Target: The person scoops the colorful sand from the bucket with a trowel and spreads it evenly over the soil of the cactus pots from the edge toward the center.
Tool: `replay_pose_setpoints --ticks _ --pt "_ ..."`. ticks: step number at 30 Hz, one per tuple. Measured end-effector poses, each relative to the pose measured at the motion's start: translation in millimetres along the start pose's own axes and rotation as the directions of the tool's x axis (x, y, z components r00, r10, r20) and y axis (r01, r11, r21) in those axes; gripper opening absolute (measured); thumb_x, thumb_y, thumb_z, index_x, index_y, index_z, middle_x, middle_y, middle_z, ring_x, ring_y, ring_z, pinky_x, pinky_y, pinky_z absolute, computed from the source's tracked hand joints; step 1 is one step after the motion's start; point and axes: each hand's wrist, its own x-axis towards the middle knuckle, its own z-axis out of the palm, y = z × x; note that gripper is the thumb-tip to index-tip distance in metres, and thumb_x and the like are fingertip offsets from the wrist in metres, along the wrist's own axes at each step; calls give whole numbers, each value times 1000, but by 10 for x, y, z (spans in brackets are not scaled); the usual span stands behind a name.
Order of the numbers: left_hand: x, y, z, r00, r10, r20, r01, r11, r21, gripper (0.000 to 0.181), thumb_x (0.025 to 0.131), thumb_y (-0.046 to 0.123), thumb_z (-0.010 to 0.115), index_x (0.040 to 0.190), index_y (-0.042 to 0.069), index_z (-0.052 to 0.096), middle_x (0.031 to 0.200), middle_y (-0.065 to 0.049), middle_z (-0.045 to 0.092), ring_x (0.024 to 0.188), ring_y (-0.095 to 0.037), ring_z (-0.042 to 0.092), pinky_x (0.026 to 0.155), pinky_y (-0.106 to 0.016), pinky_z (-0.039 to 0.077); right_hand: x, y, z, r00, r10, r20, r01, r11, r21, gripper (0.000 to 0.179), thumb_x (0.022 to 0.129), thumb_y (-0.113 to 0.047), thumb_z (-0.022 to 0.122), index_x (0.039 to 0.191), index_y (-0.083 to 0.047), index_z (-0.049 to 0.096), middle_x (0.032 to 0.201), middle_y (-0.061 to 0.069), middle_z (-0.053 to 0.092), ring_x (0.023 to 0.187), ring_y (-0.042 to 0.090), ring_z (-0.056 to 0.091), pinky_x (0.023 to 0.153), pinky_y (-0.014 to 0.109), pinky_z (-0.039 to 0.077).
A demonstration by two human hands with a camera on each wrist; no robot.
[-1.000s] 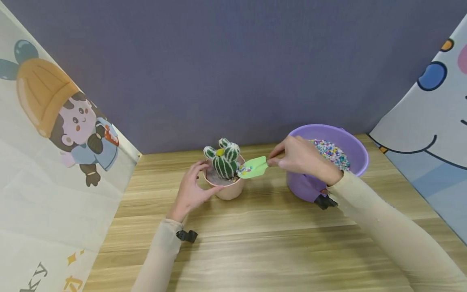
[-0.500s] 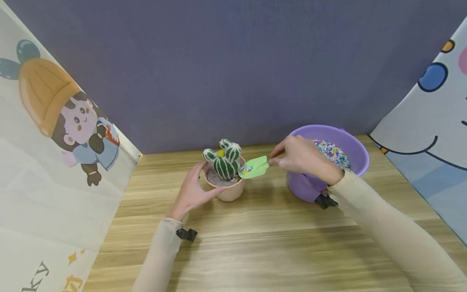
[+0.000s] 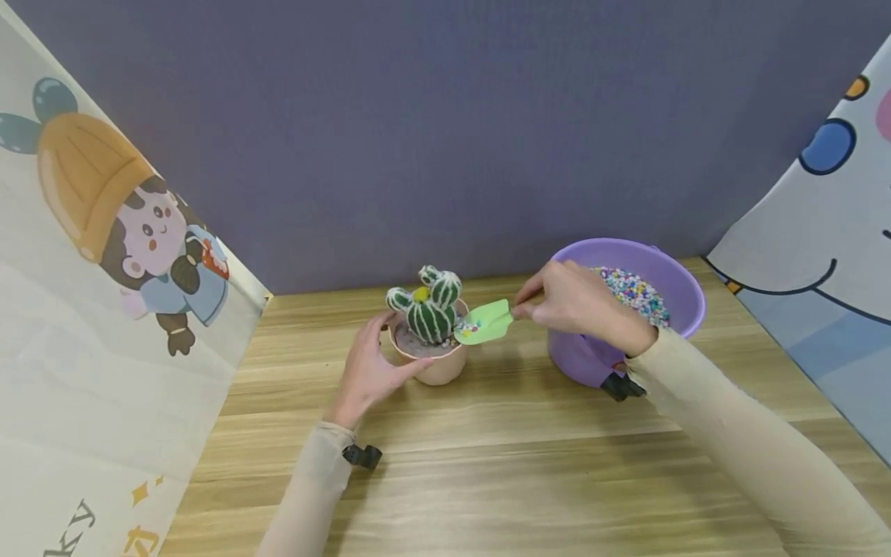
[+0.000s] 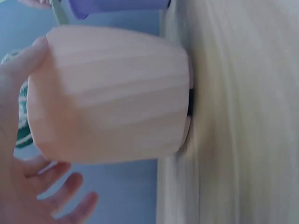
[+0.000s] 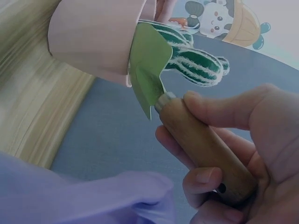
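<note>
A pale pink flowerpot [image 3: 440,368] stands on the wooden table, filled with greyish soil around a green-and-white cactus [image 3: 430,319]. My left hand [image 3: 370,370] grips the pot at its rim, thumb in front and fingers behind on the left, as the left wrist view also shows. In my right hand [image 3: 581,304] is a small trowel with a light green blade [image 3: 489,321] and a wooden handle [image 5: 205,151]. Its tip lies over the pot's right rim beside the cactus. Several coloured pebbles [image 3: 468,329] rest on the blade near the tip.
A purple bucket [image 3: 671,286] stands to the right, under my right forearm, with many small coloured pebbles [image 3: 636,294] inside. Behind the table [image 3: 487,464] rises a dark blue-grey panel [image 3: 445,139]. Printed white sheets [image 3: 83,325] flank both sides.
The trowel has drawn very slightly to the right and fewer pebbles show on its blade. My left hand keeps its grip on the pot with a small shift of the wrist.
</note>
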Motion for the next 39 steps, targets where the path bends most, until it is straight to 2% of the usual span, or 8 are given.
replay_pose_setpoints --ticks 5,11,13,21,28,31,35,39 --pt "-11 24 36 999 38 -40 -37 999 12 108 69 63 94 152 11 49 148 -10 58 138 -32 54 119 -55 46 -2 -8 1 1000 -2 0 2 1000 -5 14 91 -33 84 100 -22 88 93 -3 83 61 12 58 53 31 41" --pt "39 -58 -15 994 107 35 -103 989 -106 104 77 47 93 161 18 41 163 -8 47 149 -33 46 121 -60 44 -3 -11 11 1000 -6 16 5 1000 9 17 90 -33 85 100 -21 87 95 -1 84 62 12 59 53 30 43" --pt "49 -74 -35 991 119 62 -111 987 -116 102 79 47 92 163 21 40 165 -6 46 151 -32 45 122 -61 42 -6 -10 13 1000 -6 17 6 1000 11 16 90 -33 85 100 -20 87 94 -1 84 61 12 59 53 30 43" --pt "29 -51 -68 995 80 60 -77 995 -56 105 75 57 93 159 17 45 160 -7 52 148 -34 48 124 -62 39 -10 -15 10 1000 -13 14 13 1000 12 14 89 -32 86 99 -21 88 94 -2 83 59 13 55 52 31 40" --pt "26 -20 -62 995 90 39 -91 996 10 106 74 61 92 157 15 46 154 -6 56 144 -32 50 123 -59 41 -12 -33 21 999 -31 27 31 1000 1 13 90 -32 85 98 -23 87 97 -2 84 65 12 60 57 30 45" --pt "67 -18 -63 989 138 55 -138 990 3 106 75 59 92 160 18 44 158 -5 54 146 -32 49 125 -60 38 -11 -31 23 999 -29 18 29 1000 -4 14 89 -32 85 99 -22 87 95 -2 84 62 12 59 55 30 43" --pt "154 -7 -70 969 223 106 -218 974 -56 99 77 51 92 159 24 45 155 -4 58 143 -29 54 124 -60 40 -15 -29 12 999 -29 13 29 1000 -9 15 90 -32 85 100 -22 87 96 -2 84 63 12 59 55 30 43" --pt "167 14 -85 966 225 129 -218 974 -65 97 76 51 93 157 26 46 150 -2 61 138 -26 59 120 -58 45 -24 -18 1 1000 -30 2 30 999 -17 15 89 -33 85 99 -22 88 96 -2 84 64 12 60 56 31 44"
